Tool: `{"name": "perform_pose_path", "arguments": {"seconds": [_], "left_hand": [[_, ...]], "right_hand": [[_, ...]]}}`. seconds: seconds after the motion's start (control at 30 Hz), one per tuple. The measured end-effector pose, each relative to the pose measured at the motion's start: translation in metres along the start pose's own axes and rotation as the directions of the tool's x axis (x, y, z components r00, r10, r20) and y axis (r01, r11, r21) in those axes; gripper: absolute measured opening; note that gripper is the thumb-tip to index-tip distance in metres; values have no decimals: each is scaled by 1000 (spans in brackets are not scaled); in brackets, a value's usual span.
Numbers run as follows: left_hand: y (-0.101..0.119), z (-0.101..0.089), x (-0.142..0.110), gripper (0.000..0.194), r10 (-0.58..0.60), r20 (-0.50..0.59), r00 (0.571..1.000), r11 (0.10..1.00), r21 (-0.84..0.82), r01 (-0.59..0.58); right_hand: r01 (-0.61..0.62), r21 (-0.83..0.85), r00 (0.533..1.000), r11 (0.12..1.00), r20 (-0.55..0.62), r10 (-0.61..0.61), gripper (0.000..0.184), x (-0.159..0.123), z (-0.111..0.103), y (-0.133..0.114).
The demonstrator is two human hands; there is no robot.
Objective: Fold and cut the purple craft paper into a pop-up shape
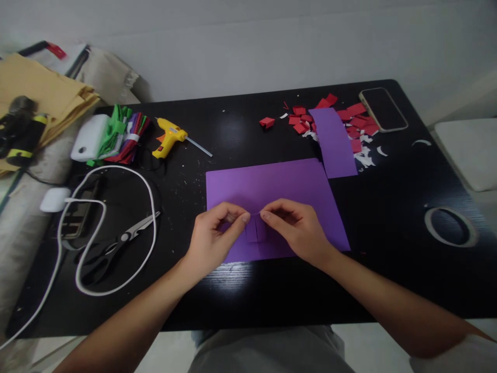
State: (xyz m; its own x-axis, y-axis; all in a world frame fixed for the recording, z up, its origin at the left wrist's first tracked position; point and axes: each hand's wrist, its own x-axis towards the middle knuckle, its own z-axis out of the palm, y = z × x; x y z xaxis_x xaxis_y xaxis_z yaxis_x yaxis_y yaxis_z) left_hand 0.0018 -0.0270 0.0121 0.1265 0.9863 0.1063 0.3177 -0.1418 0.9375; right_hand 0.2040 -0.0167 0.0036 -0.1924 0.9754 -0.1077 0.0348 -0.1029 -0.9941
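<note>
"Purple paper piece: where do we have it?"
"Between our fingertips, its dark line running toward us, over the larger sheet."
"Our grip?"
"Left hand and right hand, equally near, pinch its far edge."

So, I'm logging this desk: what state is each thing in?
Small purple paper: pinched by both hands
Large purple sheet: flat
Phone: face up, screen dark
Glue gun: on its side, stick protruding
Scissors: lying down, blade opening unclear
White cable: looped
Red scraps: scattered
Pale ring: flat
</note>
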Motion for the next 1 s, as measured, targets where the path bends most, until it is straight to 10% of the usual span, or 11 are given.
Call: {"name": "perform_pose_path", "arguments": {"seconds": [0.43,1.0], "left_hand": [[-1,-1,5,16,-153,35,988,978,-135,157],[-2,2,3,5,-71,25,997,977,-197,74]], "right_hand": [[92,-19,992,996,85,-90,18,-5,-1,-3],[-21,55,999,998,-29,23,18,3,-3,2]]}}
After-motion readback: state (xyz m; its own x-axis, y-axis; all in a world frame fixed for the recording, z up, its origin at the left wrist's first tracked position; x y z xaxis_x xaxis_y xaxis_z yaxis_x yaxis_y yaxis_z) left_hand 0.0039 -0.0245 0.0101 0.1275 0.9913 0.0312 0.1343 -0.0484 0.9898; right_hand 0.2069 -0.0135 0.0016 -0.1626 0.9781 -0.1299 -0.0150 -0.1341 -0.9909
